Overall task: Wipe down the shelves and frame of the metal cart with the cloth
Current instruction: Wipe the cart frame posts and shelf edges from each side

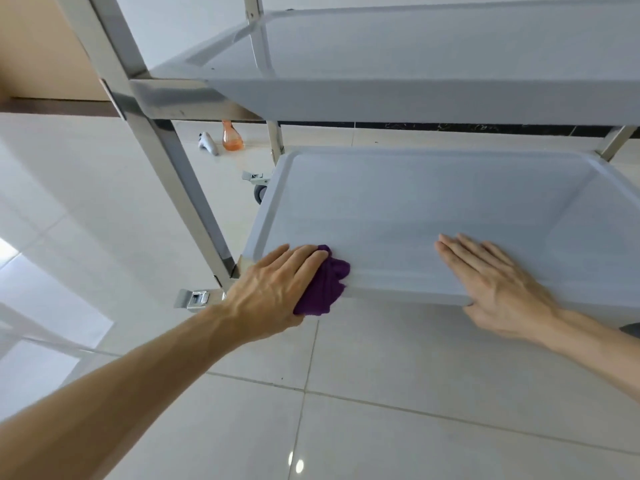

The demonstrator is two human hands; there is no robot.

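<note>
The metal cart fills the view, with a grey lower shelf (433, 209) and an upper shelf (415, 102) above it. A shiny steel post (173, 161) of the frame runs down the near left corner. My left hand (273, 289) presses a bunched purple cloth (325, 285) onto the near left rim of the lower shelf, fingers lying over the cloth. My right hand (498, 282) rests flat on the shelf's near edge further right, fingers straight, holding nothing.
An orange spray bottle (232, 136) stands on the tiled floor behind the cart, its white trigger head (207, 143) lying beside it. Caster wheels (260, 192) sit under the far left corner, a brake bracket (194, 299) at the near left. A dark skirting runs along the wall.
</note>
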